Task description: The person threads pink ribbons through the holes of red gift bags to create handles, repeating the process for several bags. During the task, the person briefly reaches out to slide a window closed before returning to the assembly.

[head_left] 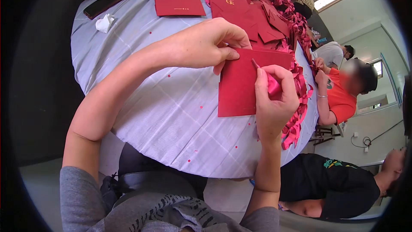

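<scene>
A plain dark red paper bag (237,88) lies in front of me on the cloth. My left hand (210,45) is closed on its upper left edge, thumb on the near face and fingers bent behind. My right hand (276,109) pinches a pink ribbon (273,85) between thumb and forefinger, over the right part of the bag. A narrow dark red tip (255,63) sticks out from these fingers toward the bag's upper edge.
Red bags with gold print (179,1) and a heap of pink ribbons (296,120) cover the far and right sides. A phone (109,1) and crumpled tissue (104,23) lie at left. A person in orange (342,99) and one in black (330,184) are at right.
</scene>
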`<state>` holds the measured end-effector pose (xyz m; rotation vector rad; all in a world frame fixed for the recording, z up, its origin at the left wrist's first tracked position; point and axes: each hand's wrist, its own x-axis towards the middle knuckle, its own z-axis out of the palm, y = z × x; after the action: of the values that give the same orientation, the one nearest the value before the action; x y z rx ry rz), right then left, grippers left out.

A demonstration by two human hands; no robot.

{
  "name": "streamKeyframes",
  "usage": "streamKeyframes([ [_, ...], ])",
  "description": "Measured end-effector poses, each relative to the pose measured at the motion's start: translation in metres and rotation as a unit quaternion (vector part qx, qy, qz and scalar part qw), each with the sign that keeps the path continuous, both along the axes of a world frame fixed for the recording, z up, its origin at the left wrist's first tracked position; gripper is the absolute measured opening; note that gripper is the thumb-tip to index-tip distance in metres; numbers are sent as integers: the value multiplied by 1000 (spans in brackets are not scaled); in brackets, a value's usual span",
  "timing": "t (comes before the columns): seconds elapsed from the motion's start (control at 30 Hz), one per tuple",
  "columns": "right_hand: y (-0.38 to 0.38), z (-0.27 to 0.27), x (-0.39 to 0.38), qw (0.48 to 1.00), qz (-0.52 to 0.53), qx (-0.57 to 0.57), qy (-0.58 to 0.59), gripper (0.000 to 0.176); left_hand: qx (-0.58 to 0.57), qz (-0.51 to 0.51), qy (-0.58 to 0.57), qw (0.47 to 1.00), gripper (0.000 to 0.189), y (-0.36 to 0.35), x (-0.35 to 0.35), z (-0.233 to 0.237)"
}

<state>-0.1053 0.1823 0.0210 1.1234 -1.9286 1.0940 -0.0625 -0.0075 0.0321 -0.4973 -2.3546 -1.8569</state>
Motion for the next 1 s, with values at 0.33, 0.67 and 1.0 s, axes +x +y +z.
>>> streamKeyframes([
  [0.33,0,1,3,1000,8,8,-21,15,-17,44,14,999,14,9,7,4],
  [0.67,1,1,6,998,-12,5,-69,14,-52,116,107,986,15,16,10,1],
  [1.0,2,4,9,998,-11,6,-64,13,-121,177,229,949,19,26,11,-6],
])
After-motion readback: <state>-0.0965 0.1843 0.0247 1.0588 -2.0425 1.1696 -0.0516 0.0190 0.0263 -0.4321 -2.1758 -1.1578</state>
